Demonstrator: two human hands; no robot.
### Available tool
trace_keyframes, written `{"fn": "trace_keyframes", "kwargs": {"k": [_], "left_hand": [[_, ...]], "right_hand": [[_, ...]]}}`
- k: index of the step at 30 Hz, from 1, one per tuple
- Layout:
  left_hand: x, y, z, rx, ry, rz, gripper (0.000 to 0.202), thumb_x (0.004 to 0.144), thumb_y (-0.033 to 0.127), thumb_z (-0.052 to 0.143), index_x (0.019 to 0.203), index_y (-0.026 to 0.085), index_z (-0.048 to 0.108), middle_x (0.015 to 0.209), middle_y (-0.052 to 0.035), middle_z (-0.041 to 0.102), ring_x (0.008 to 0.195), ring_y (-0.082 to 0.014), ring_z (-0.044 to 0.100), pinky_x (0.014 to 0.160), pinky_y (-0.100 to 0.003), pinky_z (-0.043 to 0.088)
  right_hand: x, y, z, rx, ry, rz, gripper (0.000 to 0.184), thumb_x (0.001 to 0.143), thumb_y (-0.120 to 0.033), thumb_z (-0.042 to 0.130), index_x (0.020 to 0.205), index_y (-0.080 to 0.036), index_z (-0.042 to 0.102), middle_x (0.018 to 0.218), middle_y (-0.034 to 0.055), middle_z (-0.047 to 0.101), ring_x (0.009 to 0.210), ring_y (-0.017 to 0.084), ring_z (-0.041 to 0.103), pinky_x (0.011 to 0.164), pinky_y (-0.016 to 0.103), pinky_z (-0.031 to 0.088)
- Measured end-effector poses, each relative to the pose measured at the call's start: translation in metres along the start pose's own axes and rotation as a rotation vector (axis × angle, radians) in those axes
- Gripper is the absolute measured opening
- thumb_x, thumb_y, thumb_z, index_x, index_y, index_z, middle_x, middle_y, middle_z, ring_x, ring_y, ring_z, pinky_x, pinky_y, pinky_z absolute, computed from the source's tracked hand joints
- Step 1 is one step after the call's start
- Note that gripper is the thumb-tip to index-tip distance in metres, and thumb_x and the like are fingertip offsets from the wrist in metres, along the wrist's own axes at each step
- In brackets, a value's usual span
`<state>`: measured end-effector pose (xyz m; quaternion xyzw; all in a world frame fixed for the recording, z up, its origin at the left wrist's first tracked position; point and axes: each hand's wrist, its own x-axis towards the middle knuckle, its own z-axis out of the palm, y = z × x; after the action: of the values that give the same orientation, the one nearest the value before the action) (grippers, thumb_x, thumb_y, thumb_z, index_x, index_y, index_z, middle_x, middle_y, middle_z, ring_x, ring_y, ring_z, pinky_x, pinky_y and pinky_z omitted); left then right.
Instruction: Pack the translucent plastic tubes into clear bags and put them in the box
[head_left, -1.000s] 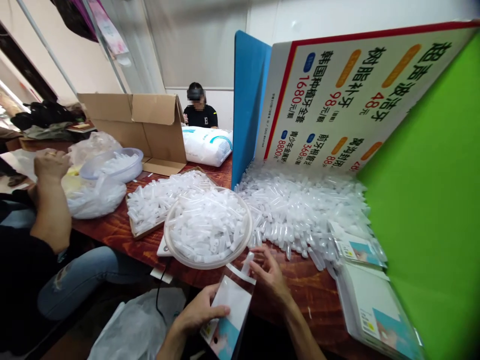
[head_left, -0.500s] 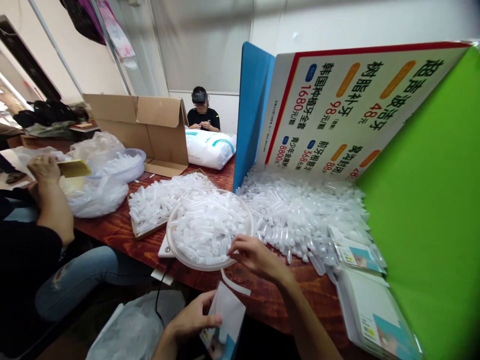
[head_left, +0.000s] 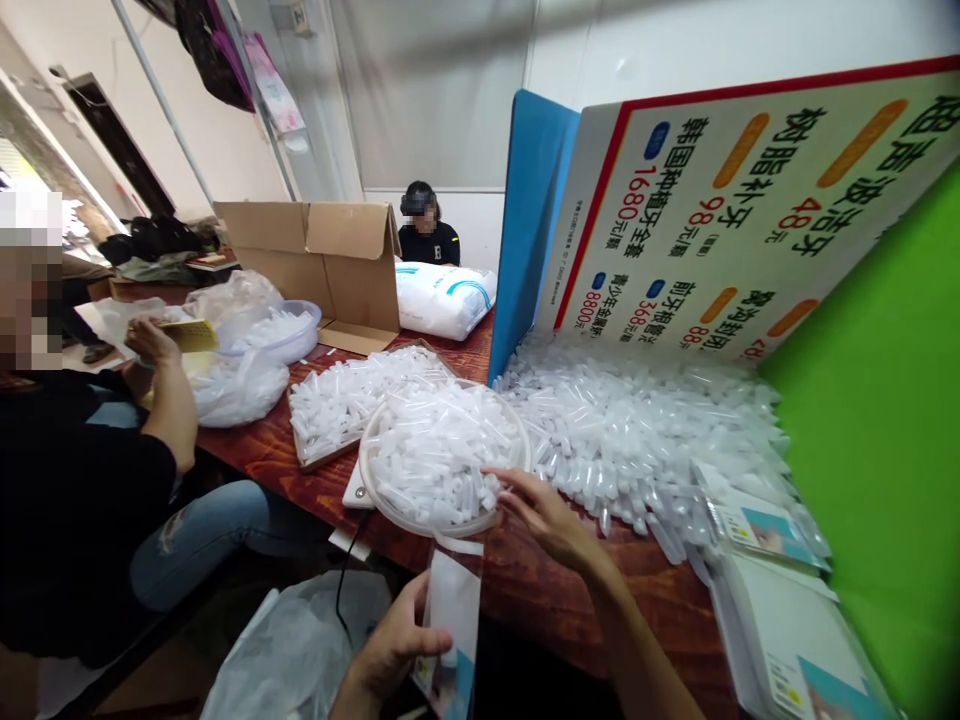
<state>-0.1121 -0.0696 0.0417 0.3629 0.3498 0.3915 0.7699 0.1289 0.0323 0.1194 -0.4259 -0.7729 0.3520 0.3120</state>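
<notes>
My left hand [head_left: 401,640] grips a clear packet [head_left: 456,590] with a white and blue printed card inside, below the table's front edge. A small white tube shows on the packet near my thumb. My right hand [head_left: 544,515] is at the near right rim of a round tub [head_left: 369,490], its fingers stretched out and slightly apart. Whether its fingertips touch a tube cannot be made out. The tub is heaped with small white plastic tubes [head_left: 442,440]. Right of it lies a large pile of clear, rounded plastic pieces [head_left: 600,440].
Packets with printed cards [head_left: 795,630] are stacked at right by a green panel [head_left: 870,380]. A tray [head_left: 330,460] of white tubes lies behind the tub. A seated person [head_left: 67,500] at left holds something yellow; another person [head_left: 429,240] sits behind a white sack [head_left: 450,300].
The view has swung left, so things sit further right. My right hand's fingers have spread and lifted from the tubes at the rim. The packet in my left hand is now more upright.
</notes>
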Motion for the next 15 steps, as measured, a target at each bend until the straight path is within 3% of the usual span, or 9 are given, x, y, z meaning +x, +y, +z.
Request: {"fn": "trace_keyframes", "kwargs": {"k": [5, 8, 11, 15], "left_hand": [[0.02, 0.0, 0.009, 0.166, -0.138, -0.099, 0.09, 0.052, 0.052, 0.094, 0.128, 0.014, 0.066, 0.117, -0.0121, 0.071, 0.111, -0.0339, 0.061, 0.092, -0.035, 0.047], [0.035, 0.0, 0.016, 0.277, -0.248, -0.154, 0.091, 0.054, 0.055, 0.092, 0.13, 0.013, 0.064, 0.122, -0.0119, 0.07, 0.111, -0.0333, 0.059, 0.095, -0.035, 0.046], [0.045, -0.004, 0.026, 0.35, -0.278, -0.174, 0.088, 0.057, 0.052, 0.092, 0.131, 0.013, 0.064, 0.119, -0.0107, 0.07, 0.107, -0.0305, 0.06, 0.092, -0.032, 0.045], [0.045, -0.012, 0.037, 0.338, -0.273, -0.244, 0.08, 0.056, 0.048, 0.094, 0.123, 0.013, 0.068, 0.104, -0.0079, 0.071, 0.088, -0.0218, 0.06, 0.075, -0.025, 0.044]], "right_hand": [[-0.065, 0.009, 0.007, 0.29, 0.133, 0.146, 0.025, 0.088, -0.037, 0.074, 0.109, -0.024, 0.077, 0.096, 0.0051, 0.073, 0.085, 0.022, 0.064, 0.08, 0.033, 0.051], [-0.089, 0.014, 0.009, 0.494, 0.123, 0.186, 0.019, 0.084, -0.039, 0.077, 0.09, -0.021, 0.078, 0.093, 0.0055, 0.073, 0.086, 0.022, 0.065, 0.08, 0.033, 0.051], [-0.108, 0.02, 0.007, 0.668, 0.074, 0.137, 0.025, 0.09, -0.043, 0.07, 0.092, -0.02, 0.079, 0.104, 0.007, 0.069, 0.09, 0.02, 0.065, 0.081, 0.031, 0.052], [-0.122, 0.031, 0.019, 0.794, 0.171, 0.314, 0.03, 0.086, -0.045, 0.075, 0.103, -0.02, 0.073, 0.087, 0.0012, 0.067, 0.065, 0.013, 0.058, 0.06, 0.025, 0.048]]}}
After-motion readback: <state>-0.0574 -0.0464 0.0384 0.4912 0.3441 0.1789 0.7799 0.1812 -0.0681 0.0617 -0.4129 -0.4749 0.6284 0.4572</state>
